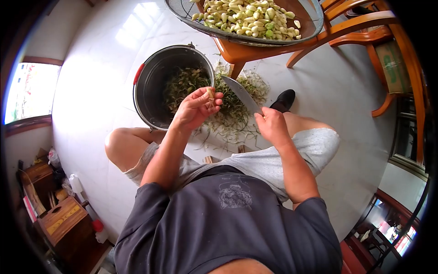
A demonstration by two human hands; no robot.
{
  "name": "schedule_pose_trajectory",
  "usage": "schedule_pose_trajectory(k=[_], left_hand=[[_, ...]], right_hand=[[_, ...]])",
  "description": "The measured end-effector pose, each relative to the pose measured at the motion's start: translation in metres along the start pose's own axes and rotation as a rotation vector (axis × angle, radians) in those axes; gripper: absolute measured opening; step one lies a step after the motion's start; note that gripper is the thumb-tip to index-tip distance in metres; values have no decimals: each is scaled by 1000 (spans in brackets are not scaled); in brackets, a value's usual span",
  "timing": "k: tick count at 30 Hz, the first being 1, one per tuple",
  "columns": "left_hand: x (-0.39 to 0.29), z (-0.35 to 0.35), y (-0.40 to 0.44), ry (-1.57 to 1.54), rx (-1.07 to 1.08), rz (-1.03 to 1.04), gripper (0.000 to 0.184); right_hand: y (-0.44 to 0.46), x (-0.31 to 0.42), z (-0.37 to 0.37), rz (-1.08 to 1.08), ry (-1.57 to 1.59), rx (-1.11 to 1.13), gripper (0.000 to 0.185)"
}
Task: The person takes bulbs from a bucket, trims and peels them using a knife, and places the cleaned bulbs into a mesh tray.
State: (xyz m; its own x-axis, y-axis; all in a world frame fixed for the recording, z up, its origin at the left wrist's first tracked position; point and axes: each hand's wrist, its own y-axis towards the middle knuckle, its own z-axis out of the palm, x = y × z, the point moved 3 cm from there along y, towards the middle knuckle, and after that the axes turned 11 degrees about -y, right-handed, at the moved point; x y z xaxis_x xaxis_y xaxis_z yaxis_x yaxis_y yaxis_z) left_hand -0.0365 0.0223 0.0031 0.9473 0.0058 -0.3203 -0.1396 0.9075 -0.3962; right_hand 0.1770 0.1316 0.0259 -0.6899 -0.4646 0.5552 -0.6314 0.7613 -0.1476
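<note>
My left hand [194, 109] pinches a small brownish bulb [211, 94], thin roots hanging beneath it, over the bucket's right rim. In my right hand [273, 127] is the handle of a kitchen knife [242, 95]; its broad blade points up and left toward the bulb, apart from it. The metal bucket [142, 98] with a red grip holds green and brownish plant pieces, partly in shadow. A heap of trimmed stalks and roots [248, 89] lies on the floor beside it, below both hands.
A round mesh tray [315, 23] with many pale, trimmed bulbs [248, 18] rests on a wooden chair [235, 50] ahead. More wooden chair frames [385, 20] stand at right. Wooden cabinets [64, 219] are at lower left, and a black shoe [285, 99] is near the scraps.
</note>
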Motion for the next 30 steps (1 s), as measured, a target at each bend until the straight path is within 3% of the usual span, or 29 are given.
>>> schedule_pose_trajectory(k=[6,13,19,30], left_hand=[[3,-34,11,-46,-4,119,11],[5,-26,10,79,-136,239,12],[18,-17,7,107,-264,254,12],[28,-22,9,125,-192,246,7]], right_hand=[[1,13,-4,19,88,31,16],[-6,27,0,-125,256,-72,17],[-9,31,10,-174,146,-101,17],[-11,32,12,-319,-174,-186,22]])
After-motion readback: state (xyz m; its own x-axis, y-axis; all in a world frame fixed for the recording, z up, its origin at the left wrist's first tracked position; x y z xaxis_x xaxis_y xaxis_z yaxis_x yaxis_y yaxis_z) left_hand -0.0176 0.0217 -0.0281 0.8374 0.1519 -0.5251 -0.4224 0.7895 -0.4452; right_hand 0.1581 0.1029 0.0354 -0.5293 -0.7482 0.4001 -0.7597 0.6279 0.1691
